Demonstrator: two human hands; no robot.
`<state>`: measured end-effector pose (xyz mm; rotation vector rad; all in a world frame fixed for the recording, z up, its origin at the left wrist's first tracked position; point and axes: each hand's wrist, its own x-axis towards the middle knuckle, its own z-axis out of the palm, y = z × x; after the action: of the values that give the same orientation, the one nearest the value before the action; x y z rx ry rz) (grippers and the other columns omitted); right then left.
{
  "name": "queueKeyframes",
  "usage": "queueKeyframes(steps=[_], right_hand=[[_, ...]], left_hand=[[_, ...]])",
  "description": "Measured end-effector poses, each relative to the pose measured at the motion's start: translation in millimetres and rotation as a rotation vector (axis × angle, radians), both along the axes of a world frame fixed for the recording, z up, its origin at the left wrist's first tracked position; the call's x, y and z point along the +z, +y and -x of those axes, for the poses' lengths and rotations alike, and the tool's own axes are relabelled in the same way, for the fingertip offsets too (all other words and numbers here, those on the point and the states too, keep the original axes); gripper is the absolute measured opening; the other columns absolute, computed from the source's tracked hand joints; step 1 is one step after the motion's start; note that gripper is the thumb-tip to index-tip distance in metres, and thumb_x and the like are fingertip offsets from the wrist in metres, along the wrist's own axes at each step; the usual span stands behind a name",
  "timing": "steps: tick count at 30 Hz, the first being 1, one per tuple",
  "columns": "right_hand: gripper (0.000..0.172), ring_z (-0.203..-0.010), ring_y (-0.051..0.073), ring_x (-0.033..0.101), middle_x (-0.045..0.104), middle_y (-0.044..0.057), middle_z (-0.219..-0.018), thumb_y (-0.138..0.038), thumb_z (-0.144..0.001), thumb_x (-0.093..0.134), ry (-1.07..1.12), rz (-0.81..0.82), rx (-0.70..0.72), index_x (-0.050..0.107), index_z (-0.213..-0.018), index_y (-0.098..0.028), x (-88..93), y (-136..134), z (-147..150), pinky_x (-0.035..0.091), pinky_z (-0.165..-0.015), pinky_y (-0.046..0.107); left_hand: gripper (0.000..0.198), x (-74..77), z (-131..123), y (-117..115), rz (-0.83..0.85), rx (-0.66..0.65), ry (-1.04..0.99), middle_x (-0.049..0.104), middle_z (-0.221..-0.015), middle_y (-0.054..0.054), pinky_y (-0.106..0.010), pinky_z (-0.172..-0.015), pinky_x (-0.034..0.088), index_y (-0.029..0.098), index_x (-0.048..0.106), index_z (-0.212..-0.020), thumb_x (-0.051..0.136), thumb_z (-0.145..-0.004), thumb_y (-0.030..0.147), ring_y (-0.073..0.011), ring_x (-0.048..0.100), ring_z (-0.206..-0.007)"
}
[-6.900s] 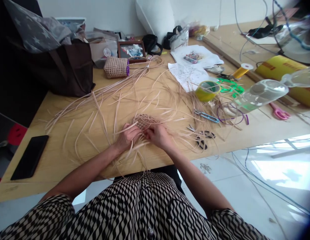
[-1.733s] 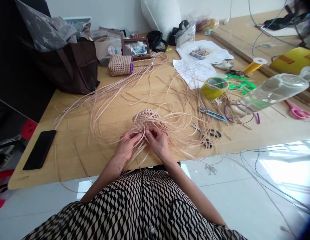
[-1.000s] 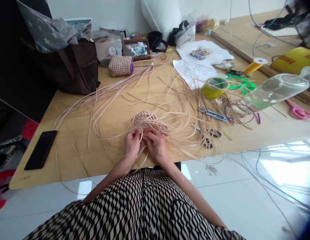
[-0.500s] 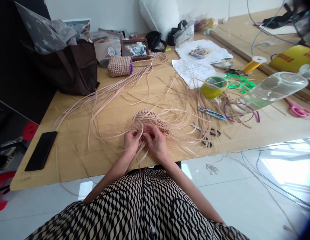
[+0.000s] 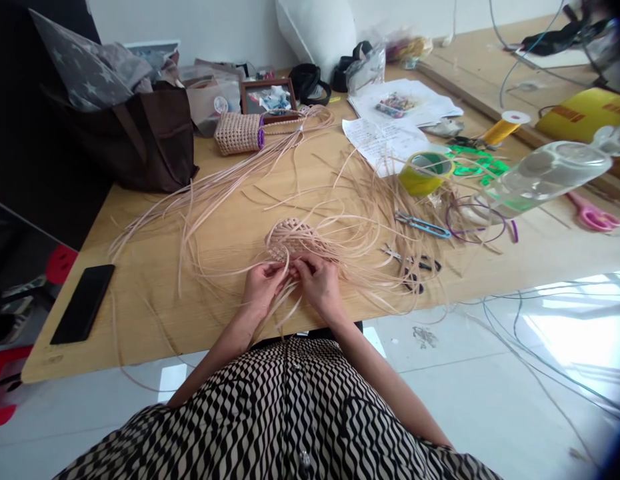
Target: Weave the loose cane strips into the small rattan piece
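A partly woven basket [image 5: 291,231] of pale pinkish-tan strips lies near the table's front edge, with long loose strands [image 5: 355,247] fanning out mostly to the right. At its near side, my left hand [image 5: 261,285] is closed, thumb and fingers pinching the weaving strips. Close beside it, my right hand [image 5: 321,283] is curled with its fingertips on the strips at the basket's near edge. The exact strands between the fingers are too small to make out.
Snips [image 5: 423,225], black-handled scissors [image 5: 413,270] and yellow tape [image 5: 426,173] lie to the right, with a clear bottle [image 5: 550,175] and pink scissors [image 5: 595,215] beyond. A phone [image 5: 83,303] lies left. Behind are a finished woven piece [image 5: 237,132], loose strips [image 5: 225,180] and a dark bag [image 5: 155,140].
My right hand has shifted slightly right and down, its fingers lower and more curled. My left hand has moved a little left. The basket stays in place.
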<state>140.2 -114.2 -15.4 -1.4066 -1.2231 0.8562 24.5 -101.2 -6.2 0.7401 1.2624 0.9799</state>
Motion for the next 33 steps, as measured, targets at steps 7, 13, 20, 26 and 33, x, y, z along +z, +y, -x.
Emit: queueKeyframes(steps=[7, 13, 20, 26, 33], right_hand=[[0.02, -0.073, 0.018, 0.064, 0.071, 0.006, -0.081, -0.02, -0.082, 0.048, -0.092, -0.006, -0.023, 0.068, -0.085, -0.017, 3.5, -3.6, 1.1, 0.049, -0.076, 0.031], [0.014, -0.074, 0.018, 0.064, 0.07, 0.005, -0.081, -0.02, -0.079, 0.052, -0.098, -0.021, -0.011, 0.066, -0.083, -0.017, 2.9, -4.1, 1.3, 0.048, -0.075, 0.031], [0.014, -0.066, 0.016, 0.06, 0.067, 0.003, -0.072, -0.021, -0.081, 0.052, -0.097, -0.031, 0.005, 0.064, -0.078, -0.017, 3.5, -4.7, 1.0, 0.045, -0.069, 0.027], [0.015, -0.065, 0.014, 0.057, 0.065, 0.002, -0.07, -0.023, -0.082, 0.05, -0.087, -0.001, 0.013, 0.062, -0.077, -0.017, 8.4, -4.5, 0.0, 0.041, -0.065, 0.025], [0.02, -0.055, 0.012, 0.052, 0.058, -0.001, -0.062, -0.033, -0.083, 0.049, 0.048, 0.043, 0.052, 0.058, -0.074, -0.017, 6.2, -3.8, -0.4, 0.04, -0.055, 0.023]], left_hand=[[0.024, -4.7, -2.0, 2.5, -0.028, 0.029, 0.065, 0.067, -0.063, -0.001, -0.016, -0.045, 0.038, 0.012, 0.07, -0.071, 0.078, -0.053, 0.025, -0.0067, 0.054, -0.049], [0.021, -4.6, -2.7, 1.7, -0.061, 0.058, 0.117, 0.066, -0.06, -0.001, -0.016, -0.044, 0.037, 0.011, 0.069, -0.068, 0.077, -0.054, 0.025, -0.0071, 0.053, -0.048], [0.03, -2.5, -1.5, 4.6, -0.014, 0.039, -0.037, 0.057, -0.049, 0.002, -0.014, -0.034, 0.022, 0.01, 0.062, -0.058, 0.078, -0.055, 0.036, -0.0008, 0.036, -0.035], [0.032, -3.6, -2.6, 6.5, 0.031, 0.066, -0.05, 0.055, -0.05, 0.003, -0.015, -0.033, 0.02, 0.011, 0.063, -0.064, 0.078, -0.055, 0.038, -0.0011, 0.038, -0.036], [0.034, -3.1, -1.5, 4.1, -0.071, 0.001, -0.144, 0.058, -0.058, 0.003, -0.014, -0.034, 0.021, 0.012, 0.066, -0.074, 0.079, -0.056, 0.036, -0.0001, 0.036, -0.039]])
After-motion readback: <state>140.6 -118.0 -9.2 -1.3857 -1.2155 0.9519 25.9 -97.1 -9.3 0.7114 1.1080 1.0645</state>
